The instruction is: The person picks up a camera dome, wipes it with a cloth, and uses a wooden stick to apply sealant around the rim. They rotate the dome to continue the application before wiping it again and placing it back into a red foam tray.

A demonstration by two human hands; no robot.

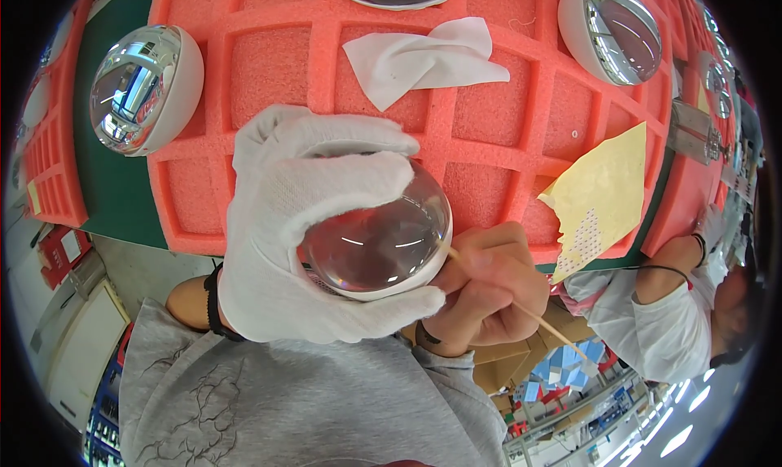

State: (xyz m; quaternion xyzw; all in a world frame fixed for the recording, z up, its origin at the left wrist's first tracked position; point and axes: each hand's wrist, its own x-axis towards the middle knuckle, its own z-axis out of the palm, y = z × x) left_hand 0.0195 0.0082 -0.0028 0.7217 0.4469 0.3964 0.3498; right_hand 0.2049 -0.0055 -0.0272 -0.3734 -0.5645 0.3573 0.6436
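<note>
At the near edge of pink foam (pixel 269 70), the gloved left hand (pixel 265 223) clasps a clear dome (pixel 371 243). The right hand (pixel 495 286) pinches a stick (pixel 555 332) at its right rim.

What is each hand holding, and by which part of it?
The gloved left hand holds a clear glass dome around its outer edge. The bare right hand holds a thin wooden stick partway along its length.

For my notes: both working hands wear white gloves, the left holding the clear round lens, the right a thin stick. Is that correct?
Not quite: the right hand is bare, as the head view shows. The gloved left hand does hold the clear round lens, and the right a thin stick.
</note>
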